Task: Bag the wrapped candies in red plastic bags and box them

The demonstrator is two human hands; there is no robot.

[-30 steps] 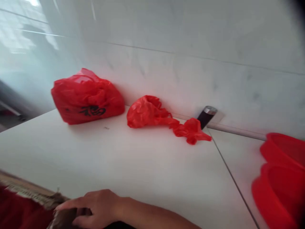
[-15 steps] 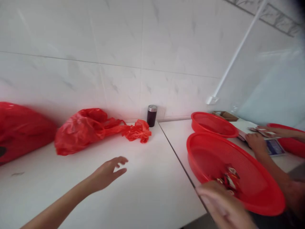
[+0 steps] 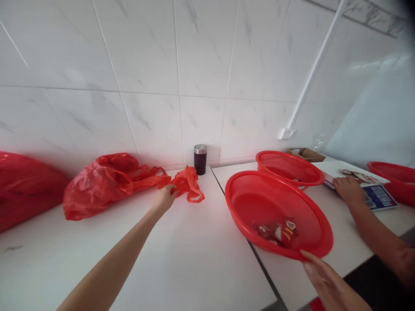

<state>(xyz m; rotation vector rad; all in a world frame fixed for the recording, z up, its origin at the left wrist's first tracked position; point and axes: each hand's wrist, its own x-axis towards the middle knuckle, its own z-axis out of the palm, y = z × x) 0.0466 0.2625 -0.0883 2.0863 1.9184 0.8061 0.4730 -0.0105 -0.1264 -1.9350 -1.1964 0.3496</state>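
Left hand point(image 3: 165, 198) pinches the bag point(image 3: 106, 188) at eleven o'clock. Right hand point(image 3: 324, 280), spread, touches the basket point(image 3: 246, 203). Better to gather more plastic.

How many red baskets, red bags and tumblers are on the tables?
Red baskets: 3
Red bags: 2, one gripped by the left hand
Dark tumbler: 1
Total: 6

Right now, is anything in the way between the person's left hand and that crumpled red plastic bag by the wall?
Nothing visible does. The left hand is touching the crumpled red plastic bag at its twisted end, on the white table. The dark cylindrical jar with a silver lid stands behind it by the wall, apart from both.
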